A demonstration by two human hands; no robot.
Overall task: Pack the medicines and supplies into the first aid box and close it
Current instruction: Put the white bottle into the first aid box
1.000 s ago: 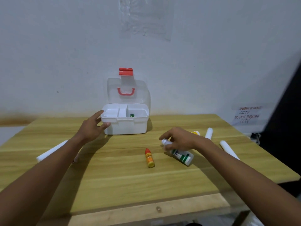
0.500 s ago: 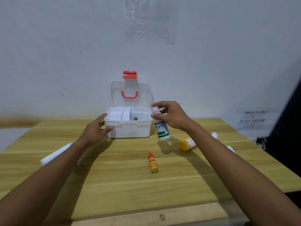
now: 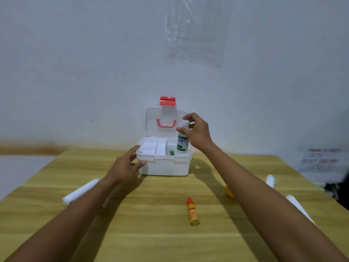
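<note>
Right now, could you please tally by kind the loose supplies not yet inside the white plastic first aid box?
White rolls lying on the wooden table: 3, at left, far right and near right
Small orange dropper bottle with red cap: 1
Yellow-ended container, mostly hidden behind the right forearm: 1
White bottle with green label, upright in the right hand over the box: 1
Total: 6

White box (image 3: pixel 164 167), red latch (image 3: pixel 167 101); green-labelled white bottle (image 3: pixel 182 143).

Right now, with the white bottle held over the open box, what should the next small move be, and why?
Probably lower it and let go. The right hand holds the white bottle upright by its cap over the right compartment of the first aid box, lid open, and the left hand steadies the box's left corner.
</note>
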